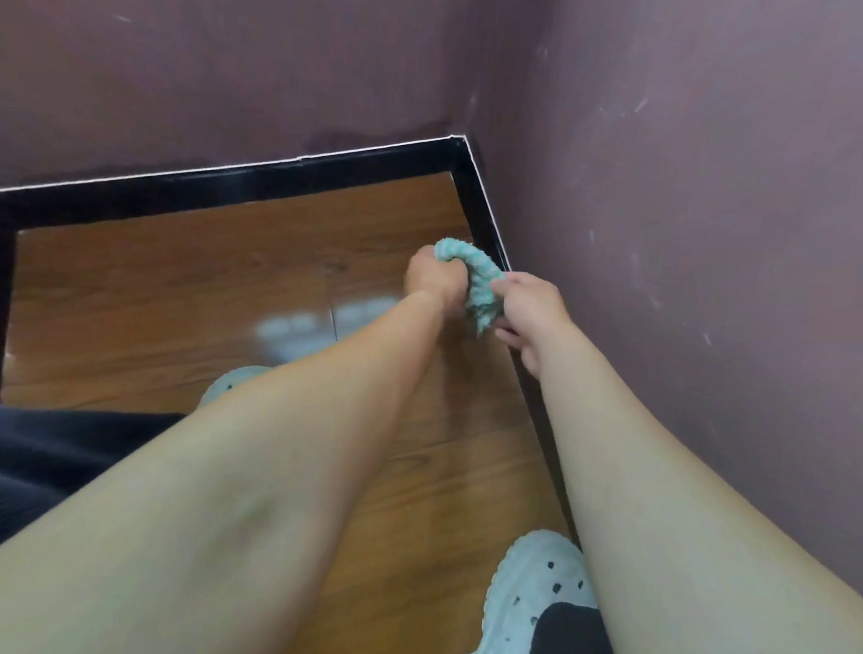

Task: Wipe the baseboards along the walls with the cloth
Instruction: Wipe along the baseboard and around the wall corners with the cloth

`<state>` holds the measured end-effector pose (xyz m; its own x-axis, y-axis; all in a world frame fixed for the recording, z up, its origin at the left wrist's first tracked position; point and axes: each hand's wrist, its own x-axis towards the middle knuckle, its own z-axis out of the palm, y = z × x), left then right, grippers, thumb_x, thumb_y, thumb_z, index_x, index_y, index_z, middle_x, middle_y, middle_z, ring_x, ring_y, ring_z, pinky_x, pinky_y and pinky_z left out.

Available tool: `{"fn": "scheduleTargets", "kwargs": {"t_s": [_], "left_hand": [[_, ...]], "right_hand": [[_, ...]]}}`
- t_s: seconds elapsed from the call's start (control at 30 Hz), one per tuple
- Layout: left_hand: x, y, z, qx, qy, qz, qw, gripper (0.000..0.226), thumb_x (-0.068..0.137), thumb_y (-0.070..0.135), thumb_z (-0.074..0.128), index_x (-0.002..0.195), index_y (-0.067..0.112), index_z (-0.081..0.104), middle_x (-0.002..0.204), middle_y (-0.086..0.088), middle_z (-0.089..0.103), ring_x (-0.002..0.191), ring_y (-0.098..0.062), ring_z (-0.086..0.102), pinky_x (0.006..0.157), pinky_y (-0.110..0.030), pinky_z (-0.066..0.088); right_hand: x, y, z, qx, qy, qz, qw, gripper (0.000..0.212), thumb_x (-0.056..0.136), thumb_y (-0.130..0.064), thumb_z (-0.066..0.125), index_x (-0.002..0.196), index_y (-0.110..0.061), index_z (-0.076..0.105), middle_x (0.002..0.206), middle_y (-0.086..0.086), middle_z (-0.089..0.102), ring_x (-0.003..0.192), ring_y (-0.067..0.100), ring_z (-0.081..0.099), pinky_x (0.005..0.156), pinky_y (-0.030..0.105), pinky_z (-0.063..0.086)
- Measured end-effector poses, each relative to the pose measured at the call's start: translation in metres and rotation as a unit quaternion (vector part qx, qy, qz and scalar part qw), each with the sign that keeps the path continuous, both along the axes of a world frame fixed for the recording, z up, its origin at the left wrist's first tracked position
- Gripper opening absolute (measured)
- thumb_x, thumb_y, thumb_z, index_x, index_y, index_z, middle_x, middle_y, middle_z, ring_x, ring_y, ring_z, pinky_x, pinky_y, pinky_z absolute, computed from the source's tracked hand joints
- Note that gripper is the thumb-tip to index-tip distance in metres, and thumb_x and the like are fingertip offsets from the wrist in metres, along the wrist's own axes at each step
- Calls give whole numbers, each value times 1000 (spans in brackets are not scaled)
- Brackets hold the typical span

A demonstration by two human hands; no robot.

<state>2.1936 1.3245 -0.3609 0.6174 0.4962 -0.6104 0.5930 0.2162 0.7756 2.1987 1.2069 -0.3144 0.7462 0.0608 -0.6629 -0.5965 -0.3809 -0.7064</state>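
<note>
The left hand [433,283] and right hand [532,315] each keep a closed grip on one end of the twisted teal terry cloth [475,279], just beside the glossy black baseboard [483,208] near the corner.

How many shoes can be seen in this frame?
2. One shoe peeks out from behind the left forearm, mostly hidden. The other shoe is at the bottom, next to the right baseboard, partly covered by dark clothing.

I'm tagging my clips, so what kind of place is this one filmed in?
Likely an indoor room corner, perhaps in a home: a wood-look floor, black baseboard running along two scuffed purple walls.
</note>
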Motion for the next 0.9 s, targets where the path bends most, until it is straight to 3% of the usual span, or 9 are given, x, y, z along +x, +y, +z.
{"fn": "scheduleTargets", "kwargs": {"t_s": [0.1, 0.27, 0.37, 0.5, 0.6, 0.7, 0.8, 0.9], "left_hand": [[21, -14, -19, -27, -8, 29, 999, 35, 79, 21, 48, 108, 21, 68, 104, -7, 73, 98, -31, 70, 94, -46, 58], [43, -20, -27, -65, -9, 84, 994, 27, 96, 13, 49, 119, 13, 62, 106, -9, 70, 93, -27, 68, 91, -38, 57], [59, -24, -29, -73, -11, 67, 995, 31, 97, 18, 54, 126, 13, 61, 110, -8, 70, 92, -25, 66, 91, -35, 56], [81, -28, -29, -98, -10, 46, 994, 32, 95, 35, 63, 121, 15, 62, 109, -6, 70, 92, -26, 68, 92, -36, 56], [91, -35, -39, -69, 5, 18, 997, 18, 97, 37, 58, 103, 20, 62, 112, -7, 71, 100, -29, 68, 95, -39, 56], [76, -48, -51, -9, -6, 2, 1000, 13, 95, 24, 58, 85, 17, 61, 90, -3, 67, 81, -21, 60, 79, -25, 48], [58, -53, -68, -6, -8, -27, 1000, 28, 89, 22, 63, 64, 19, 51, 65, 3, 54, 63, -16, 48, 62, -26, 41], [55, -48, -71, 2, -18, -64, 998, 23, 87, 21, 65, 66, 20, 55, 63, 5, 53, 59, -15, 47, 57, -23, 41]], "right_hand": [[11, -1, -16, 45, 75, -47, 995, 33, 100, -22, 50, 132, -24, 57, 119, 2, 66, 103, 21, 66, 76, 34, 51], [23, 16, -36, 34, 109, -38, 993, 40, 97, -24, 53, 136, -19, 55, 122, 5, 64, 107, 24, 62, 84, 41, 50], [30, 13, -40, 15, 107, -58, 992, 39, 97, -26, 52, 136, -17, 55, 123, 4, 63, 109, 25, 60, 80, 38, 45], [29, -1, -53, 9, 139, -110, 984, 51, 100, -27, 49, 148, -14, 41, 143, 8, 52, 128, 29, 50, 97, 43, 40], [26, -9, -58, 7, 159, -140, 977, 51, 99, -27, 50, 148, -15, 42, 144, 9, 51, 130, 31, 48, 102, 46, 40], [26, -15, -61, 16, 158, -167, 973, 48, 97, -27, 50, 144, -18, 47, 138, 9, 56, 124, 31, 51, 95, 47, 43], [24, -14, -63, 16, 155, -162, 974, 43, 94, -29, 51, 136, -20, 53, 126, 9, 63, 109, 30, 54, 83, 44, 43], [20, -18, -66, 1, 164, -165, 973, 42, 92, -27, 52, 134, -20, 54, 122, 7, 65, 114, 29, 52, 84, 44, 43]]}}
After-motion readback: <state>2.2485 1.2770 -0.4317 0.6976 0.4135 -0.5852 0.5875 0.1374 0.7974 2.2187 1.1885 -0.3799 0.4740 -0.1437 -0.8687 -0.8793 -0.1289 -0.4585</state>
